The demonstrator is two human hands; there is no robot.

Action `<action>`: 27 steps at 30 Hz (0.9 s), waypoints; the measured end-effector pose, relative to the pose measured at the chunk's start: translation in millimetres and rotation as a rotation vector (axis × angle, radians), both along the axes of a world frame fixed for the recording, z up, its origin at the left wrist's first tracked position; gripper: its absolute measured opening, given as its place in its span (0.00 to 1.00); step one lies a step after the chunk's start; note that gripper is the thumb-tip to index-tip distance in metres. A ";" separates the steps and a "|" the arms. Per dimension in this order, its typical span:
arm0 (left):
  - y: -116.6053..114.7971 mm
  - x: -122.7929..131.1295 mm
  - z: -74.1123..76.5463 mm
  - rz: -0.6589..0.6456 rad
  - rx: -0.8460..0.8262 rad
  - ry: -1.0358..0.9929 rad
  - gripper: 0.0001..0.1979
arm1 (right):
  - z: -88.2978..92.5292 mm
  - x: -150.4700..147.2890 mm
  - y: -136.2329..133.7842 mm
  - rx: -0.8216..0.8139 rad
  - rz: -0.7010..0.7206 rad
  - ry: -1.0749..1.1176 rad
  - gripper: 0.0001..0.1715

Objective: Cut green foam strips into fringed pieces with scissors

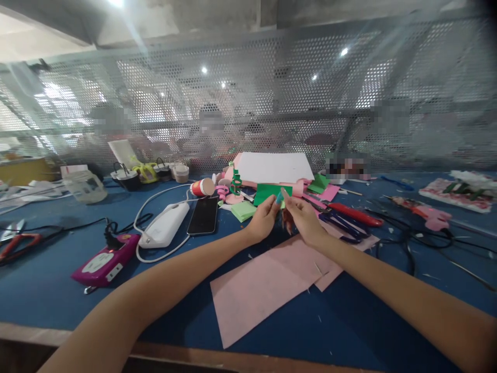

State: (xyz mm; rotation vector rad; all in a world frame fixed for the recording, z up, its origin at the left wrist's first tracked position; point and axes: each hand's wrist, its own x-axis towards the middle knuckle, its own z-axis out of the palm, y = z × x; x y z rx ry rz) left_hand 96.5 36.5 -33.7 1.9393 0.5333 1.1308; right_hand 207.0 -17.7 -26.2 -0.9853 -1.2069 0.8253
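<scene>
My left hand and my right hand meet above the blue table, fingertips pinched together on a small green paper piece. Something reddish hangs under my right hand; I cannot make it out. Below my wrists lies a large pink paper sheet. A green sheet and a light green pad lie just behind my hands.
Red-handled scissors and purple-handled scissors lie right of my hands. A black phone, a white power bank with cable, and a magenta device lie to the left. A white sheet leans against the perforated metal screen. Black cables cross the right side.
</scene>
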 end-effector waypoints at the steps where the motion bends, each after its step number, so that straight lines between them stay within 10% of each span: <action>1: 0.2 0.2 -0.2 0.013 0.019 0.017 0.19 | 1.6 2.3 -0.3 0.030 -0.020 -0.066 0.25; 13: 1.0 -0.1 -2.0 0.103 0.105 0.045 0.16 | -1.5 6.1 -1.6 0.204 -0.270 -0.411 0.22; 27: 3.8 -20.0 5.3 0.263 0.766 0.509 0.10 | 1.9 0.9 -1.4 0.059 0.006 -0.080 0.23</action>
